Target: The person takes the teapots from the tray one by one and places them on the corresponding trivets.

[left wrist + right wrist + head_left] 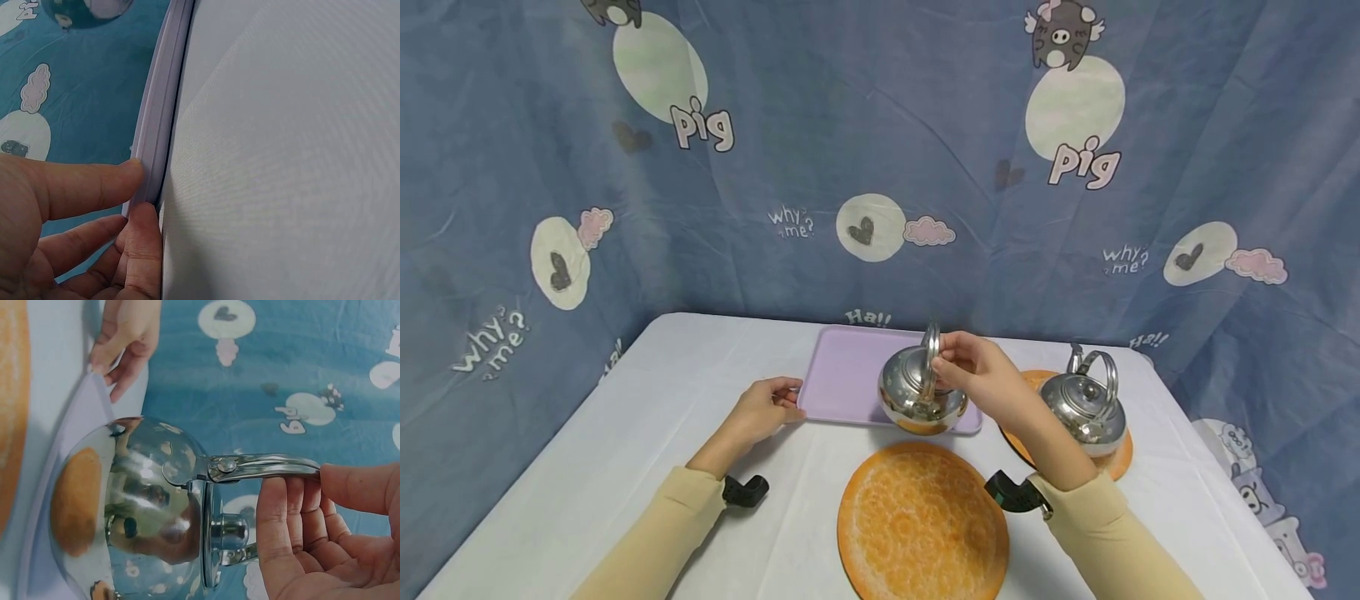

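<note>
Has a round orange mat [922, 525] nearest, lying flat on the white tabletop [790, 533]. Just beyond, to the right, shows a steel kettle [1078, 412] standing upright on another orange mat [1122, 465]. At the left, pinches the near corner of a lilac tray [846, 375] between the thumb and fingers of the left hand [760, 410]. Grasps the handle [269, 467] of a second steel kettle [902, 393] in the curled fingers of the right hand [985, 375], holding it over the near right part of the tray; cannot tell about contact there. Ends at the back in a blue printed cloth [790, 158].
</note>
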Tool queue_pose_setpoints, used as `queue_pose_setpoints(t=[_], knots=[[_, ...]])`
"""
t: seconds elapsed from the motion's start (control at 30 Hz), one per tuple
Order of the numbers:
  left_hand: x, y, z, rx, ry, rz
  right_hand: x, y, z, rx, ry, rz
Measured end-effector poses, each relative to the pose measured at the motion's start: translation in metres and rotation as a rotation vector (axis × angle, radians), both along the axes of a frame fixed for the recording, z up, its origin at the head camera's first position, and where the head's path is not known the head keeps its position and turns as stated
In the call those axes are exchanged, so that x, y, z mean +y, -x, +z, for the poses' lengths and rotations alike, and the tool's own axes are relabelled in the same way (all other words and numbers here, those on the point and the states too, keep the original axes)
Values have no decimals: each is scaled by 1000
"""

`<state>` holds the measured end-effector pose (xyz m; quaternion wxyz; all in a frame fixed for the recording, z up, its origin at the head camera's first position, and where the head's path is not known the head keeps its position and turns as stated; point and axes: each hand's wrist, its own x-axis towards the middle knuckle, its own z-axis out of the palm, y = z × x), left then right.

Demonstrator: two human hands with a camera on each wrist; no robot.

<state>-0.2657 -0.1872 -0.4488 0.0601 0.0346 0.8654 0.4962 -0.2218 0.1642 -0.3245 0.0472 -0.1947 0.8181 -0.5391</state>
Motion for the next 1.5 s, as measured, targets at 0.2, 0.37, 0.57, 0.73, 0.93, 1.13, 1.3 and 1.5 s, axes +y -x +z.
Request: queue_pose_setpoints(t=[0.2, 0.37, 0.57, 0.73, 0.93, 1.13, 1.3, 1.5], knots=[[1, 1, 2, 1, 13, 3, 5, -13, -4, -15, 9, -8], [1, 2, 1, 1, 13, 6, 10, -27, -5, -28, 4, 2], [2, 2, 1, 6, 10, 7, 20, -39, -5, -38, 21, 29], [1, 1, 3, 4, 15, 6, 25, -50, -5, -40, 31, 45], [1, 0, 3, 1, 15, 9, 24, -64, -4, -42, 51, 50], [1, -1, 2, -3, 11, 8, 21, -78, -6, -52, 29, 72], [0, -2, 2, 3, 15, 4, 18, -86, -9, -47, 27, 98], [-1, -2, 0, 1, 13, 1, 16, -93, -13, -64, 29, 112]])
